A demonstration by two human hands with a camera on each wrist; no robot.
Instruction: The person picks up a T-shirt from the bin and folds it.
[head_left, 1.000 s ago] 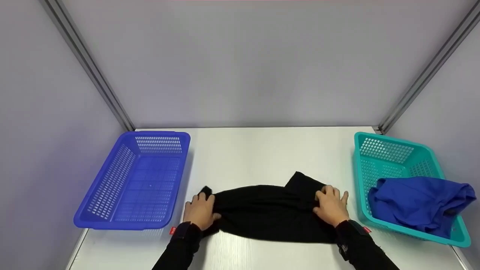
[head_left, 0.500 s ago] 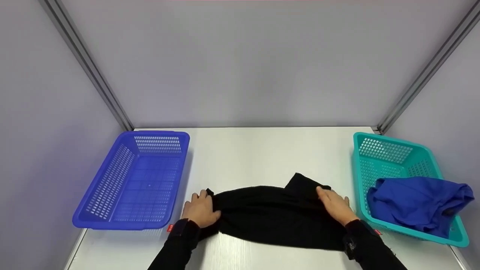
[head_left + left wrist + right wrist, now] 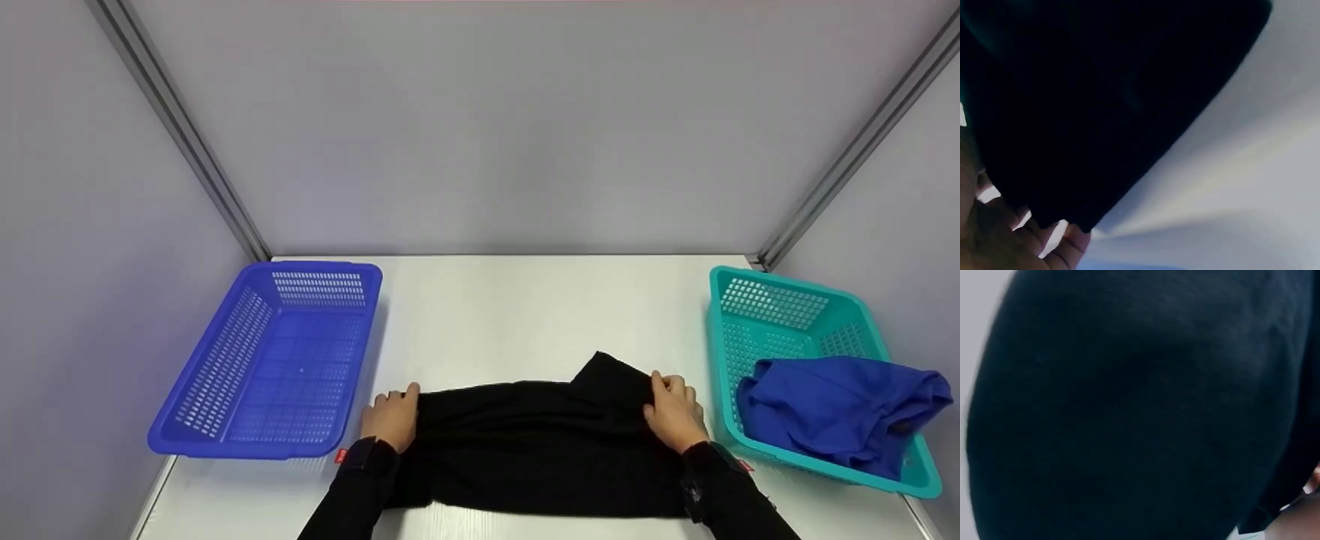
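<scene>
A black cloth garment [image 3: 540,450], folded into a long strip, lies across the front of the white table, with one corner jutting up at its far right. My left hand [image 3: 390,421] grips its left end. In the left wrist view, curled fingers [image 3: 1075,242] hold the edge of the dark cloth [image 3: 1100,107]. At the garment's right end, my right hand [image 3: 676,417] pinches the edge, thumb on the inner side. Dark cloth [image 3: 1129,410] fills most of the right wrist view, and only a bit of the right hand [image 3: 1297,517] shows in the lower right corner.
On the left of the white table [image 3: 525,315] stands a blue plastic basket [image 3: 161,435] with nothing in it. A teal basket [image 3: 720,352] at the right holds a crumpled blue garment [image 3: 832,405], which hangs partly over its rim. Grey walls [image 3: 480,135] enclose the back and sides.
The black garment has spread wider and shifted toward me, its left end now straighter. My hands have moved slightly apart. The right hand's fingers, straighter half a second ago, now pinch the edge.
</scene>
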